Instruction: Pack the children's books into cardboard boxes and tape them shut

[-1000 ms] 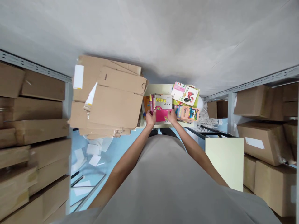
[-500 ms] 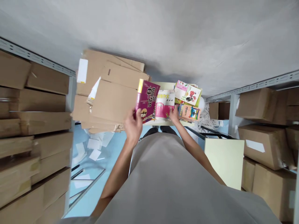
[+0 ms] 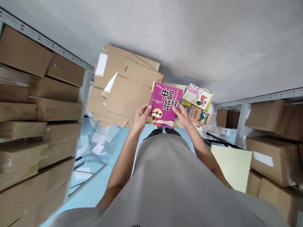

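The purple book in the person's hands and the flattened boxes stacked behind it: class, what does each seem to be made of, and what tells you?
Purple book: probably paper with a smooth printed cover, judging by its bright colour and crisp lettering. Flattened boxes: brown cardboard, matte, with visible folds, flaps and creased edges.

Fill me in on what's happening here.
A person holds a magenta paperback book with a cartoon cover up in front of them, left hand on one edge, right hand on the other. Beyond it, colourful books lie on a pale yellow table, beside a stack of flattened cardboard boxes.
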Demonstrator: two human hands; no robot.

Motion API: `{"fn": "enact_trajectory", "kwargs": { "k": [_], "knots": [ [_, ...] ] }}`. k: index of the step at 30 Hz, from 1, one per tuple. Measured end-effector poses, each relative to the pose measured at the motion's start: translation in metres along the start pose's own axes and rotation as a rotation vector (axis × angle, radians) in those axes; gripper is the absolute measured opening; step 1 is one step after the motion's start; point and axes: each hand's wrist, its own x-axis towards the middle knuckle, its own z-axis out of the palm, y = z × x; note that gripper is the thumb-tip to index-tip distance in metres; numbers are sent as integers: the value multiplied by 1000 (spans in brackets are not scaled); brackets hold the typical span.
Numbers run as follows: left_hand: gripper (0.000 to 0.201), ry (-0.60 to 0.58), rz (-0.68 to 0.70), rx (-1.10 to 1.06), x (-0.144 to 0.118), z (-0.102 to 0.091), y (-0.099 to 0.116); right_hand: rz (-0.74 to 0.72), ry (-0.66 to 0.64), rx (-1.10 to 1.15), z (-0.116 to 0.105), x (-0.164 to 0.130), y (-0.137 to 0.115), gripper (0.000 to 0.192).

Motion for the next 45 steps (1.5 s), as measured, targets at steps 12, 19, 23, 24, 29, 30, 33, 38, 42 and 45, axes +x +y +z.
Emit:
{"fn": "enact_trajectory", "kwargs": {
  "k": [12,19,23,24,29,30,33,38,42,45],
  "knots": [
    [49,172,322,180,80,-138,-6,50,72,8,53,14,41,87],
    [56,148,308,140,83,-144,-19,63,126,-22,59,18,52,87],
    [60,131,317,145,83,-145,-21,86,160,-32,62,17,53,89],
    [62,125,321,149,83,-145,-21,94,168,-36,63,17,53,89],
    [66,106,351,188,82,-142,-25,95,169,-67,68,16,51,84],
    [66,108,355,200,82,-141,-25,85,163,-72,69,16,50,84],
    [62,131,357,239,82,-138,-26,61,158,-75,75,12,48,83],
    [59,139,349,291,81,-136,-26,67,155,-51,83,2,49,83],
    [62,139,340,305,81,-137,-26,83,192,-17,85,4,50,87],
    [63,148,332,305,81,-136,-26,89,225,-2,85,11,50,85]
  ]
}}
